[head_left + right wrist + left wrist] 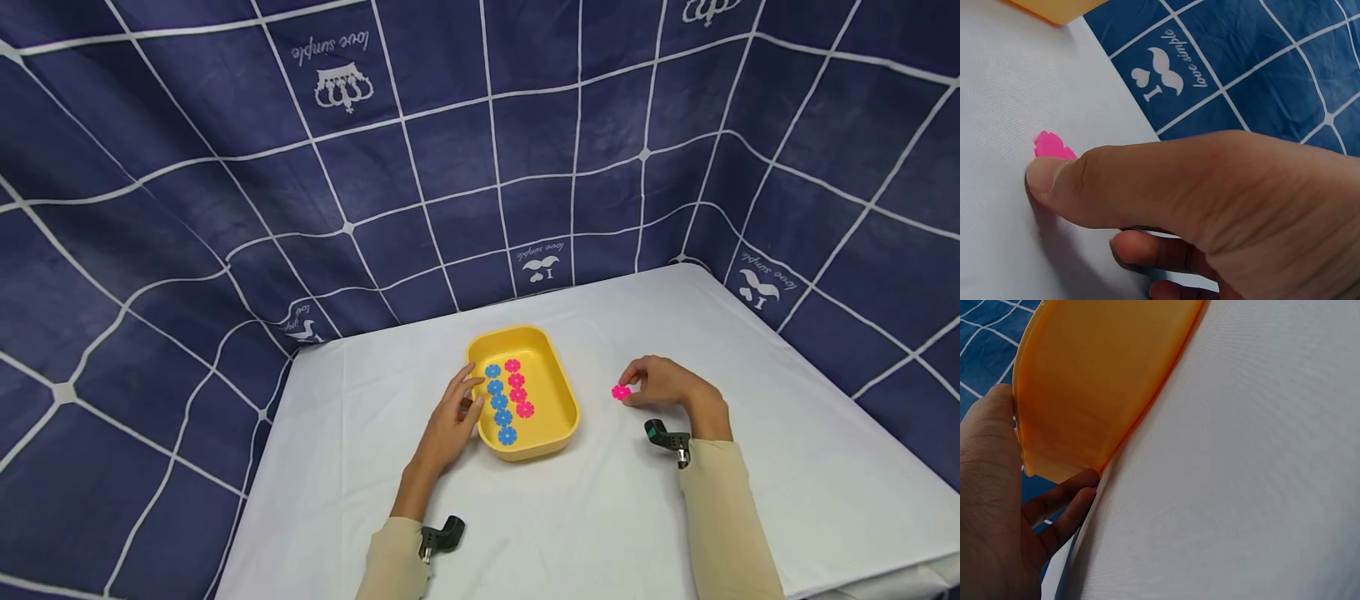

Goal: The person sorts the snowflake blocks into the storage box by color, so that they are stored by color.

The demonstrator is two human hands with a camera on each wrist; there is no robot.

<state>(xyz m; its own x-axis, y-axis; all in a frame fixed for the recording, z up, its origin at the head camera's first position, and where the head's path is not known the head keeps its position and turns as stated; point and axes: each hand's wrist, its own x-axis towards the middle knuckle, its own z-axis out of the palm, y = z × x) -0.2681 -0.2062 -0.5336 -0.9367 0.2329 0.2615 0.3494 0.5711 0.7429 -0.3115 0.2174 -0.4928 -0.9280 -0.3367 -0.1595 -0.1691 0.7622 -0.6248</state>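
Note:
A yellow tray (551, 392) stands on the white-covered table. Inside it lie several blue snowflake discs (499, 402) in one row and several pink snowflake discs (517, 380) in another beside it. My left hand (448, 425) holds the tray's left side, thumb and forefinger at the rim; the left wrist view shows other fingertips (1091, 478) low against its outer wall (1097, 381). To the right of the tray, my right hand (663, 382) pinches a pink snowflake disc (621, 392) between thumb and fingers. Close up, the thumb (1047, 178) covers most of this disc.
White cloth (615, 517) covers the table on all sides of the tray. A dark blue curtain (525, 167) with white lines hangs behind the table and along both sides. Each wrist carries a small black camera mount (667, 437).

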